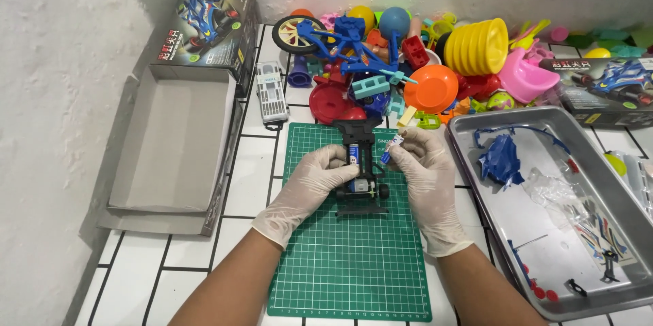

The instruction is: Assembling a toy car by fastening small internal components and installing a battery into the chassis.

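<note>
Head view. Both hands wear pale disposable gloves and meet at the centre of the frame over a green cutting mat [354,251], which lies on the white tiled table [255,176].

The left hand [314,180] is closed around the side of a black toy car chassis [360,176], thumb and fingers pressing it against the mat. This grip appears to steady the chassis while the other hand works. One battery [353,156] sits lengthwise in the chassis, and a small motor shows at its lower end.

The right hand [423,163] pinches a second battery [389,152] between thumb and forefinger at the chassis's right edge, tilted toward the empty bay beside the first.

The mat probably serves as a non-slip work surface; the chassis rests on its upper half.

At the right of the frame, one metal tray [476,183] holds loose parts so they stay together: one blue body shell [500,159], clear plastic bags, a sticker sheet and several small black and red pieces, too small to count.

Two printed kit boxes are present: one at upper left [207,23], one at upper right [602,88]. One open cardboard lid [170,142] lies at the left.

Along the top edge, a pile of coloured plastic toys [408,60] is pushed back against the wall, away from the mat; its count cannot be told.
</note>
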